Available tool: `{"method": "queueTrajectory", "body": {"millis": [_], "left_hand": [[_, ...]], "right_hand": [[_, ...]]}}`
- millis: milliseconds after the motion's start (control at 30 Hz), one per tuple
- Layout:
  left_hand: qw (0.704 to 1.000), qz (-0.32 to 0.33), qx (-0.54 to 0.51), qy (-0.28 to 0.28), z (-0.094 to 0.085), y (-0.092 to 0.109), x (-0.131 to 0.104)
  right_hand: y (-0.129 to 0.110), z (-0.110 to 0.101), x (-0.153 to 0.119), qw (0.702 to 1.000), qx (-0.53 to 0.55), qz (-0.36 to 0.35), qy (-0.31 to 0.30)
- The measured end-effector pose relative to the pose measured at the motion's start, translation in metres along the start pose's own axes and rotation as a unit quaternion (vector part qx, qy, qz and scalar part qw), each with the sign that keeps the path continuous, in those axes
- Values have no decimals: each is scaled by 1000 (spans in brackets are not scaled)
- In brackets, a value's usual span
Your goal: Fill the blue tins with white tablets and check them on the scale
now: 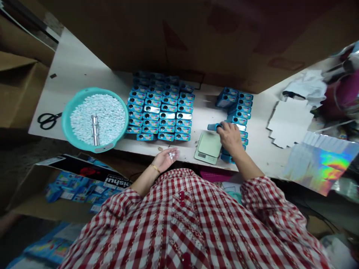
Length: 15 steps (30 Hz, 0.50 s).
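Observation:
My left hand [166,160] is palm up at the table's front edge, its fingers loosely cupped around a few small white tablets [172,154]. In my right hand [230,136] is a small blue box [213,127], tilted on its side and pinched by the fingers just above the scale. The pale green digital scale [209,147] sits below it, with its display toward me. To the left, a turquoise basin [65,125] is heaped with white tablets, and a metal cylinder-shaped scoop [95,131] lies on them.
Rows of blue boxes [167,116] stand left of the scale, and more blue boxes [242,109] are on the right. Black-handled scissors [47,120] lie beside the basin. A large cardboard carton [179,41] closes off the back. White cut card [291,121] lies at right.

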<state>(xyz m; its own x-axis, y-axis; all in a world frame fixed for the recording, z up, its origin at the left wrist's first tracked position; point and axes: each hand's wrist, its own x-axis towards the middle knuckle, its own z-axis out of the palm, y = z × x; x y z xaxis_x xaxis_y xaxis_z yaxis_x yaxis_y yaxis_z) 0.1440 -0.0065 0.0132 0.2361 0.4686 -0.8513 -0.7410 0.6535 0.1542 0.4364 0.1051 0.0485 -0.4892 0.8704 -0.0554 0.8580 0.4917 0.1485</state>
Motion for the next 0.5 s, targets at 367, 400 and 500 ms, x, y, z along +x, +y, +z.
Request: {"method": "queueTrajectory", "body": {"millis": [367, 400, 500], "left_hand": [[999, -30, 32, 4, 31, -20, 0], [999, -34, 29, 7, 29, -22, -1], [999, -32, 17, 22, 21, -27, -5]], "right_hand": [[-131, 4, -60, 974, 225, -23, 5], [-147, 3, -58, 965, 259, -44, -14], [-180, -1, -52, 944, 318, -61, -69]]}}
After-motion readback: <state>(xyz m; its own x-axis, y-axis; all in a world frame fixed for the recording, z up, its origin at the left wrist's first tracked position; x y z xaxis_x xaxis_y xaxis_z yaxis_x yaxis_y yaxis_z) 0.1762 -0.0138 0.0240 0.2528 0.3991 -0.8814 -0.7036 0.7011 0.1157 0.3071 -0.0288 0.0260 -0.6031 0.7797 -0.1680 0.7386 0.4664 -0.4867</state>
